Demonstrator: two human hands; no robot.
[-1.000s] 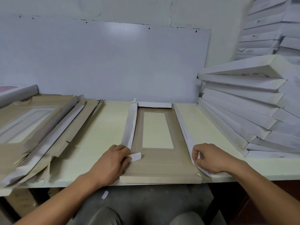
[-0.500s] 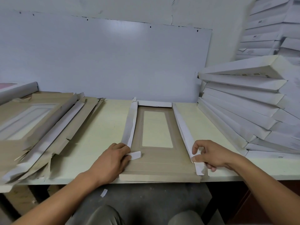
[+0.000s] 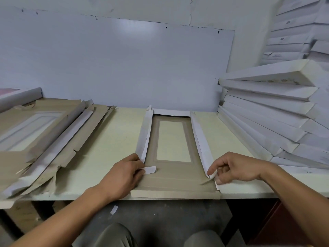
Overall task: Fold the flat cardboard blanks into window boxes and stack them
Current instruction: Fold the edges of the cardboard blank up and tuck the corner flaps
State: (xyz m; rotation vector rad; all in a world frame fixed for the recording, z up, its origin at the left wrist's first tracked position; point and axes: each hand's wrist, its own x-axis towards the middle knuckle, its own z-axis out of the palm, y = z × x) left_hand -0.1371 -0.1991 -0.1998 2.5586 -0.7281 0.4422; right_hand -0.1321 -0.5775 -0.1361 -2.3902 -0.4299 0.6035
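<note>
Left fingers (image 3: 140, 166): your left hand (image 3: 122, 177) lies curled over the near end of the left side wall (image 3: 143, 136), fingertips pressing its white corner tab (image 3: 150, 169) down toward the brown panel.
Right fingers (image 3: 212, 171): your right hand (image 3: 236, 168) is half closed, thumb and forefinger pinching the near tip of the right side wall (image 3: 201, 139); the other fingers are loosely curled beneath.
Blank (image 3: 170, 177): it lies brown side up on the desk (image 3: 110, 139), straight in front of you between both hands, with its near edge at the desk's front lip.
Long axis: it runs away from you, toward the board at the back; the window cutout (image 3: 171, 140) follows it, and the far end flap (image 3: 170, 112) already stands up.
Key relation: each wall's free end sits right at your fingers, so the near end flap, still flat, is probably next; both hands are equally near.
Flat blanks (image 3: 44, 132): heaped at your left.
Finished boxes (image 3: 270, 111): stacked at your right, nearer your right hand.
</note>
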